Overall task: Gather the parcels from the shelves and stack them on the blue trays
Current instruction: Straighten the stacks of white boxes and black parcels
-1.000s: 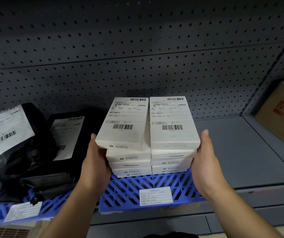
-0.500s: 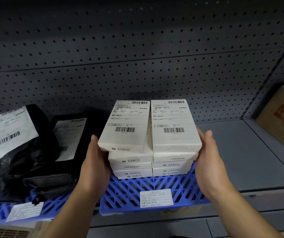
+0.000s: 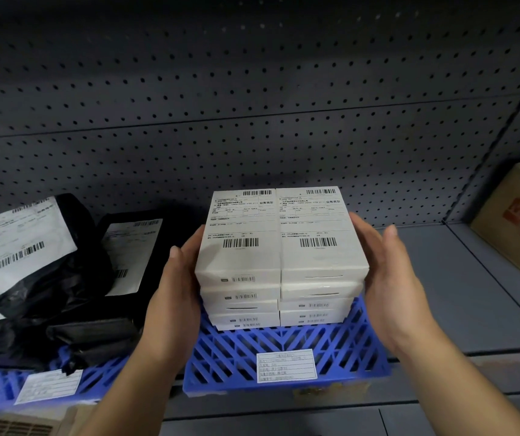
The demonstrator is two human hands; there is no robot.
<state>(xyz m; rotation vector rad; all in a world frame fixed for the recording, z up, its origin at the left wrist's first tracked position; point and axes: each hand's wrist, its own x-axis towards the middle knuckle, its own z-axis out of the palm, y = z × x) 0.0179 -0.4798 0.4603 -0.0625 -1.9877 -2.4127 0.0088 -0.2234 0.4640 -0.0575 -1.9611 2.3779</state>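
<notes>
On blue tray (image 3: 284, 347), white box stacks (image 3: 280, 256) now squared flush, left hand (image 3: 173, 303) and right hand (image 3: 387, 291) flat-fingered against sides, previously skewed.

boxes (image 3: 279, 247) on tray (image 3: 284, 350), bags (image 3: 41, 269) left

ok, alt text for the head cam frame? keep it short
Two hands, left hand and right hand, press flat against the sides of two side-by-side stacks of white boxes on a blue tray on a grey shelf. Black bags with labels lie to the left, a cardboard box to the right.
</notes>
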